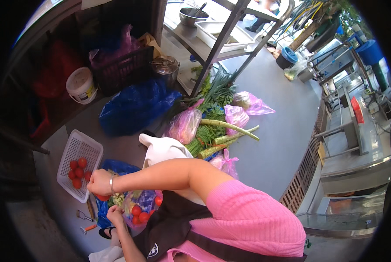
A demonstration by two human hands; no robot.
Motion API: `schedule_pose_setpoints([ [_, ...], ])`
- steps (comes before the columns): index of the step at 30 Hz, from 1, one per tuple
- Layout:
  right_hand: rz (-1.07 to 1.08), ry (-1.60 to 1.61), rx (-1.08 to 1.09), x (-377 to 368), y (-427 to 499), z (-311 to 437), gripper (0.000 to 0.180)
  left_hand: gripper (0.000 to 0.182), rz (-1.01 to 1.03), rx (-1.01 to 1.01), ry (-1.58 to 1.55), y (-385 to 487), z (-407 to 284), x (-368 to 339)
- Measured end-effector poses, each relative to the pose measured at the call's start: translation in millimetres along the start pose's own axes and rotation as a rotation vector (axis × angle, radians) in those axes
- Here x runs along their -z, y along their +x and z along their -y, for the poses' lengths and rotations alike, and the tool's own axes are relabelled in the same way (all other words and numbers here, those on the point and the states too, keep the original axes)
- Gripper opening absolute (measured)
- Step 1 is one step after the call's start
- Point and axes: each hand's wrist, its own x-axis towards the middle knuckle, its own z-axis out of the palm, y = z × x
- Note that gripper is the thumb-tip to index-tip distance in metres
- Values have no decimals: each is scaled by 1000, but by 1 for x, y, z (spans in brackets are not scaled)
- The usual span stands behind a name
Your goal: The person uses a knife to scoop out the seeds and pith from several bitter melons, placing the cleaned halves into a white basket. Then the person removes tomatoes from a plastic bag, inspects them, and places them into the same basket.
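My right hand (100,182), a bangle on its wrist, is curled at the near rim of a white perforated plastic basket (96,144). Several tomatoes (79,172) lie in that basket, one right beside my knuckles. Another red tomato (103,197) shows partly under this hand; whether I grip it is hidden. Lower down, my left hand (116,215) has its fingers bent, and their inner side cannot be seen. Close to it, more tomatoes (139,216) rest on a clear pinkish plastic bag (130,204), with blue plastic (118,166) around.
An orange-handled peeler (89,228), another metal peeler (83,215) and a wooden handle (90,208) lie by the basket. Leafy greens (211,126), long green stalks (228,126) and pink bags (184,126) spread on the floor. A metal rack (215,46) stands beyond.
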Motion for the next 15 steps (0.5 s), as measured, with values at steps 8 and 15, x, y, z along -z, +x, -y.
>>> schedule_pose_setpoints([
  [8,309,-605,-26,-16,5,-28,42,47,432,369,-431,-17,-92,-17],
  [15,202,-644,-68,-48,9,-57,32,51,446,502,-998,-5,-92,-50],
])
